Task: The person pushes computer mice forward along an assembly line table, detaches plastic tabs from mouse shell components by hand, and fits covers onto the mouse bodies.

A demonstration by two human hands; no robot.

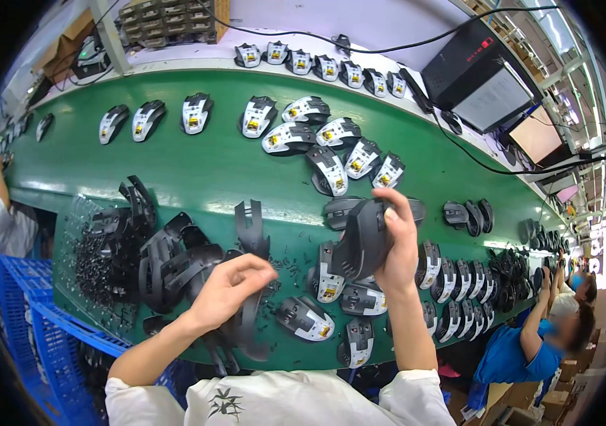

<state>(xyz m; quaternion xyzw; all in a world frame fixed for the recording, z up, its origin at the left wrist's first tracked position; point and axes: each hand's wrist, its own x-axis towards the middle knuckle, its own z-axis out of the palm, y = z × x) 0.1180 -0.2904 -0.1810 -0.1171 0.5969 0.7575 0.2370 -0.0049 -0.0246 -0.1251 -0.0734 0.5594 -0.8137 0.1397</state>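
Observation:
My right hand [400, 248] is wrapped round a black computer mouse [361, 245], tilted up above the green bench. My left hand [232, 287] hovers to its left, thumb and fingertips brought together; anything held in them is too small to make out. Below and beside the left hand lie black plastic shell parts [182, 248] in a pile. Small black bits [289, 268] are scattered between my hands. Under the held mouse sit several half-covered mice with white lower shells, among them one nearby mouse [305, 318].
A clear tray [69, 266] holds many small black pieces. Blue crates [51, 319] stand at lower left. More white-and-black mice [331, 170] lie across the green bench [211, 167]. A co-worker in blue [523, 351] works at right; another person [5, 220] is at far left.

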